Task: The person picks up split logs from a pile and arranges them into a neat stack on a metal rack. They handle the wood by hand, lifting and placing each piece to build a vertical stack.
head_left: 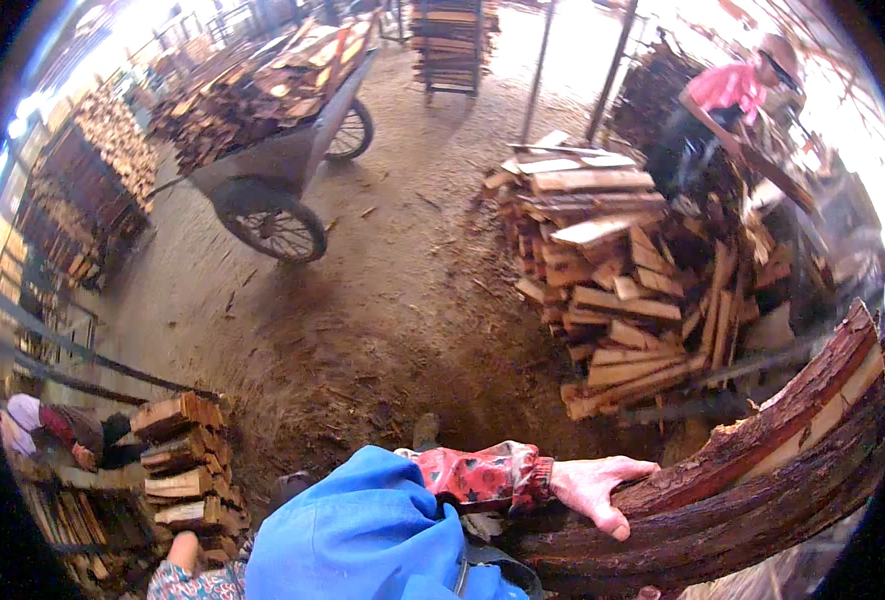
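My left hand (598, 492), in a red patterned sleeve, reaches to the right and grips a long bark-covered slab of wood (723, 530). The thumb presses on the near side while the fingers go over the bark and are partly hidden. Another bark-edged piece (813, 400) with a pale sawn face lies along it, rising toward the right rim. Blue cloth (363, 530) of my clothing covers the lower middle. My right hand is not in view.
A heap of split wood (603, 290) stands ahead right, where a person in pink (728, 95) handles a board. A loaded wheelbarrow (263, 170) is far left. Near left are stacked blocks (178, 460), a bent person (63, 430) and another person's patterned clothing (188, 582).
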